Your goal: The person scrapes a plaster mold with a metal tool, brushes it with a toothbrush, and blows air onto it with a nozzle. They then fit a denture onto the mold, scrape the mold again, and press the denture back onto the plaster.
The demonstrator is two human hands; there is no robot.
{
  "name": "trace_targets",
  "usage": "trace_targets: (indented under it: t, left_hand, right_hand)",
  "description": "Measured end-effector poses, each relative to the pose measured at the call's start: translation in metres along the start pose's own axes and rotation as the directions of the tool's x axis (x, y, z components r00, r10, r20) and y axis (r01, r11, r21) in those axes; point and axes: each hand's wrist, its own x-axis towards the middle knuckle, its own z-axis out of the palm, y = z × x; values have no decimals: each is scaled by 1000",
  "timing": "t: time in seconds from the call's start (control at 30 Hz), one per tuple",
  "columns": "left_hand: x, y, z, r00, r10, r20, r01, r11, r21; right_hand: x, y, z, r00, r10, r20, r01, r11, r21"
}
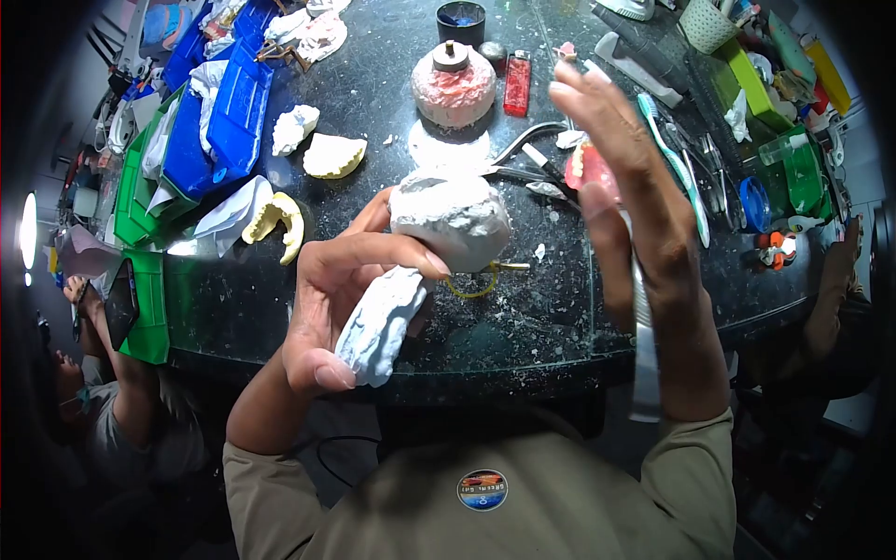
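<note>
My left hand (322, 294) is closed around two white plaster pieces. A rounded lump (453, 224) sits at its upper fingers, and a rough elongated chunk (383, 327) lies between its lower fingertips. My right hand (644, 196) is raised to the right with its fingers stretched up. A long pale-handled tool (644, 345) hangs along its palm and wrist; its working end is hidden. Just left of that hand is a pink denture base with teeth (588, 168). Under the plaster lump, a yellow loop (471, 285) rests on the dark table.
Behind stand a pink-stained round container (455, 86), a black cup (461, 23) and a red lighter (517, 84). Yellow dental casts (334, 156) and blue bins (229, 117) are left. Pliers (532, 149), a toothbrush (672, 159) and green trays are right. Other people sit at both sides.
</note>
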Motion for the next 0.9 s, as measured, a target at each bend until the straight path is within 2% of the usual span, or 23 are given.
trace_targets:
  t: [0.03,0.1,0.23,0.3,0.47,0.53,0.67,0.83,0.9]
  left_hand:
    - [1,-1,0,1000,15,1,-15,1000,-9]
    - [2,-1,-1,999,24,39,-23,1000,-21]
    - [5,-5,0,993,37,108,-31,998,-56]
    - [5,-6,0,992,27,125,-20,998,-55]
    - [10,-8,0,972,178,157,-194,977,93]
    - [8,-3,-2,981,177,82,-189,965,182]
    - [5,0,1,961,209,-183,-158,953,259]
    - [5,-1,4,946,193,-260,-118,954,277]
    - [7,-2,7,932,189,-309,-62,924,378]
  right_hand:
    - [-7,2,9,998,58,-23,-51,975,215]
    - [-3,-9,12,994,99,53,-111,939,327]
    - [1,-27,9,972,143,187,-201,918,342]
    - [-1,-24,14,985,100,141,-142,931,337]
    - [-2,-24,12,994,102,46,-112,918,381]
    - [-1,-25,10,994,112,-7,-102,927,360]
    - [0,-26,11,989,112,-92,-81,954,288]
    - [-2,-21,15,991,60,-117,-27,964,264]
    - [-3,-21,15,992,57,-111,-29,970,243]
